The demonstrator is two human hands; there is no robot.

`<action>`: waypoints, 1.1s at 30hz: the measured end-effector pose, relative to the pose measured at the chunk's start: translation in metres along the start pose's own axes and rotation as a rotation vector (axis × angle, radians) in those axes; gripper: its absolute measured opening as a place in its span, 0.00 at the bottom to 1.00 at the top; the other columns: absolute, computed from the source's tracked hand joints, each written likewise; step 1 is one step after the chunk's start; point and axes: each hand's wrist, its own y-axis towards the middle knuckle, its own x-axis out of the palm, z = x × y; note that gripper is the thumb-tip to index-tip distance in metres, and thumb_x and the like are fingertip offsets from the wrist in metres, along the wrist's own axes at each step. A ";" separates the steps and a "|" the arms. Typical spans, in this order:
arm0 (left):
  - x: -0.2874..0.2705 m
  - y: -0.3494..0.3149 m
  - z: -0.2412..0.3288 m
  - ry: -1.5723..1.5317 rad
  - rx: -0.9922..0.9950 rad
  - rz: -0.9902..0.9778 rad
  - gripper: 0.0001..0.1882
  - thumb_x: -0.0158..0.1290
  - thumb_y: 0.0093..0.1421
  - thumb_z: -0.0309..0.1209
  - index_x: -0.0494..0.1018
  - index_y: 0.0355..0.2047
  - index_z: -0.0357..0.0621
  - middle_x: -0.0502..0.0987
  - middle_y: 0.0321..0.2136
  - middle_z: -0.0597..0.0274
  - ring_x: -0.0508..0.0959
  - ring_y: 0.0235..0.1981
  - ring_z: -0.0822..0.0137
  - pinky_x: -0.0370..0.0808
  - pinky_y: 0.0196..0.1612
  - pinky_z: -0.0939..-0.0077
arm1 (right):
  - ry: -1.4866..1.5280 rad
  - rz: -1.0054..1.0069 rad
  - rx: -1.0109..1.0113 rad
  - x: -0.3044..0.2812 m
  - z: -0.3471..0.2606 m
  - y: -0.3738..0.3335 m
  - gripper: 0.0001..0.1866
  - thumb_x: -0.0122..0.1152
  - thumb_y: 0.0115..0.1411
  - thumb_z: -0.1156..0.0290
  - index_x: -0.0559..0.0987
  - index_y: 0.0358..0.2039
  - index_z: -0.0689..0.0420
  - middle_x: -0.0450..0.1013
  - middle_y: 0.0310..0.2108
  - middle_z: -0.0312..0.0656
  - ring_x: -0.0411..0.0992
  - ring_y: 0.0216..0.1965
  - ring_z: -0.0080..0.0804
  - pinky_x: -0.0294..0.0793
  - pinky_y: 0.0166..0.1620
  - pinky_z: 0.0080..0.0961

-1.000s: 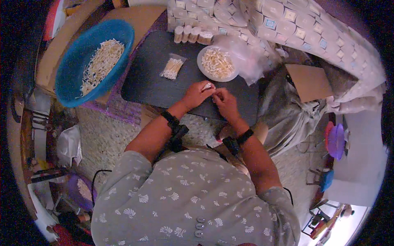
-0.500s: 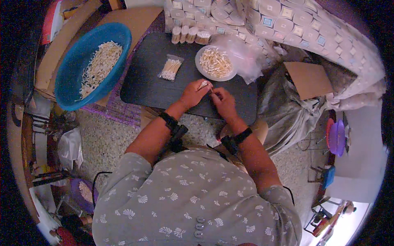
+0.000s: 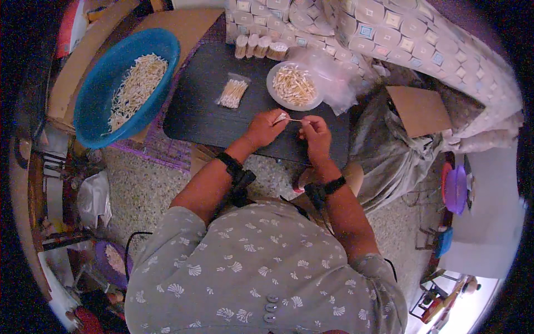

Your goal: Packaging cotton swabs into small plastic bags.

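Faced a dark tabletop [image 3: 206, 119] above a speckled floor [image 3: 130, 183]. Kept the left hand [image 3: 266, 127] curled closed near the front edge, gripping white swab tips [image 3: 281, 118] at the fingertips; could not tell how many. Pinched the end of a single thin swab [image 3: 295, 120] in the right hand [image 3: 317, 135], across at three o'clock. Moved that hand away from its partner within the last half second, baring the swab between both sets of fingertips; took this to mean handling sticks one by one, without being sure of full release on the left. Found it slender, pale, straight and nearly level, ends mostly hidden. Had a white bowl [image 3: 271, 92] heaped with swabs just beyond, at twelve o'clock, and a crumpled clear bag [image 3: 340, 89] beside it toward one. Saw farther out a clear packet [image 3: 233, 92] of aligned swabs at ten, four round bundles [image 3: 260, 47] at eleven, and a blue basin [image 3: 92, 111] of jumbled swabs well apart, between nine and ten.
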 end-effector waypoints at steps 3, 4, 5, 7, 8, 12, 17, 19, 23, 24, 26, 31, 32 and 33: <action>0.001 -0.001 -0.006 0.004 0.027 0.019 0.10 0.51 0.60 0.36 0.72 0.38 0.44 0.78 0.32 0.54 0.78 0.34 0.58 0.73 0.38 0.66 | 0.086 0.027 0.038 0.006 -0.009 0.000 0.06 0.58 0.59 0.71 0.73 0.36 0.57 0.72 0.29 0.34 0.69 0.26 0.18 0.69 0.27 0.15; 0.000 -0.001 -0.004 0.004 0.027 0.019 0.10 0.51 0.60 0.36 0.72 0.38 0.44 0.78 0.32 0.54 0.78 0.34 0.58 0.73 0.38 0.66 | 0.086 0.028 0.038 0.008 -0.012 0.000 0.06 0.58 0.59 0.71 0.73 0.36 0.57 0.72 0.29 0.34 0.69 0.26 0.18 0.69 0.27 0.15; -0.001 0.000 -0.003 -0.002 0.018 0.007 0.11 0.50 0.61 0.36 0.72 0.38 0.43 0.78 0.33 0.54 0.78 0.34 0.57 0.73 0.38 0.67 | 0.096 0.047 0.037 0.010 -0.014 0.000 0.06 0.58 0.59 0.71 0.73 0.36 0.57 0.72 0.30 0.33 0.69 0.25 0.18 0.69 0.27 0.15; -0.001 0.000 -0.003 -0.008 0.008 -0.002 0.11 0.50 0.61 0.37 0.72 0.38 0.43 0.78 0.34 0.54 0.78 0.35 0.57 0.73 0.39 0.67 | 0.105 0.064 0.038 0.012 -0.020 0.001 0.06 0.58 0.59 0.72 0.73 0.36 0.57 0.72 0.30 0.33 0.69 0.25 0.17 0.69 0.27 0.15; -0.002 0.000 -0.005 0.003 0.010 -0.003 0.12 0.48 0.62 0.37 0.71 0.38 0.42 0.77 0.34 0.53 0.78 0.36 0.57 0.73 0.39 0.67 | 0.088 0.052 0.011 0.014 -0.023 0.001 0.05 0.58 0.59 0.72 0.73 0.35 0.57 0.72 0.30 0.33 0.69 0.25 0.17 0.69 0.27 0.15; -0.002 0.001 -0.007 -0.079 -0.009 -0.034 0.13 0.43 0.65 0.37 0.70 0.38 0.40 0.76 0.33 0.54 0.76 0.35 0.56 0.72 0.39 0.66 | 0.042 -0.008 -0.048 0.018 -0.030 0.003 0.04 0.56 0.60 0.72 0.74 0.35 0.57 0.72 0.29 0.32 0.69 0.25 0.17 0.69 0.27 0.14; -0.001 0.000 -0.016 -0.089 0.097 0.011 0.14 0.40 0.67 0.37 0.70 0.37 0.39 0.73 0.28 0.58 0.74 0.29 0.62 0.72 0.35 0.69 | -0.108 -0.035 -0.101 0.023 -0.032 0.004 0.05 0.56 0.61 0.72 0.75 0.37 0.57 0.73 0.30 0.31 0.69 0.26 0.16 0.68 0.28 0.14; 0.001 0.001 -0.017 -0.086 0.163 0.035 0.14 0.40 0.67 0.37 0.69 0.37 0.39 0.73 0.27 0.59 0.73 0.28 0.64 0.71 0.34 0.70 | -0.167 -0.043 -0.117 0.021 -0.027 0.007 0.06 0.56 0.60 0.72 0.76 0.37 0.57 0.73 0.31 0.31 0.69 0.27 0.16 0.68 0.29 0.14; 0.003 0.002 -0.016 -0.235 0.009 -0.082 0.13 0.41 0.66 0.36 0.69 0.34 0.38 0.75 0.23 0.59 0.76 0.24 0.67 0.72 0.29 0.73 | -0.429 -0.063 -0.314 0.021 -0.021 0.010 0.07 0.60 0.56 0.72 0.77 0.34 0.60 0.75 0.32 0.41 0.73 0.32 0.29 0.73 0.39 0.25; 0.002 0.001 -0.017 -0.223 0.018 -0.087 0.13 0.41 0.66 0.35 0.69 0.34 0.38 0.75 0.23 0.59 0.76 0.23 0.68 0.72 0.28 0.74 | -0.470 -0.066 -0.353 0.024 -0.023 0.010 0.07 0.61 0.55 0.72 0.78 0.33 0.60 0.75 0.33 0.42 0.74 0.34 0.33 0.73 0.40 0.26; 0.001 0.001 -0.016 -0.228 0.002 -0.111 0.13 0.40 0.67 0.36 0.69 0.36 0.39 0.74 0.23 0.61 0.74 0.23 0.69 0.72 0.29 0.73 | -0.501 -0.088 -0.357 0.026 -0.029 0.008 0.07 0.60 0.55 0.71 0.78 0.34 0.59 0.75 0.33 0.43 0.74 0.34 0.35 0.73 0.41 0.28; 0.004 0.001 -0.017 -0.293 -0.014 -0.098 0.13 0.39 0.67 0.36 0.68 0.38 0.39 0.73 0.23 0.61 0.72 0.23 0.69 0.71 0.30 0.72 | -0.671 -0.116 -0.541 0.029 -0.030 0.011 0.07 0.60 0.55 0.74 0.79 0.35 0.59 0.74 0.33 0.41 0.73 0.34 0.29 0.72 0.39 0.23; 0.002 0.001 -0.016 -0.281 0.000 -0.097 0.13 0.40 0.67 0.36 0.68 0.38 0.39 0.73 0.23 0.61 0.72 0.23 0.68 0.71 0.30 0.72 | -0.702 -0.121 -0.557 0.030 -0.032 0.012 0.07 0.60 0.55 0.74 0.79 0.35 0.59 0.74 0.33 0.42 0.73 0.34 0.32 0.72 0.39 0.25; 0.000 0.000 -0.016 -0.269 0.015 -0.097 0.13 0.40 0.67 0.36 0.68 0.38 0.39 0.73 0.24 0.60 0.72 0.23 0.67 0.71 0.30 0.71 | -0.733 -0.126 -0.572 0.031 -0.033 0.012 0.07 0.60 0.54 0.74 0.79 0.35 0.59 0.74 0.33 0.44 0.74 0.34 0.35 0.72 0.40 0.26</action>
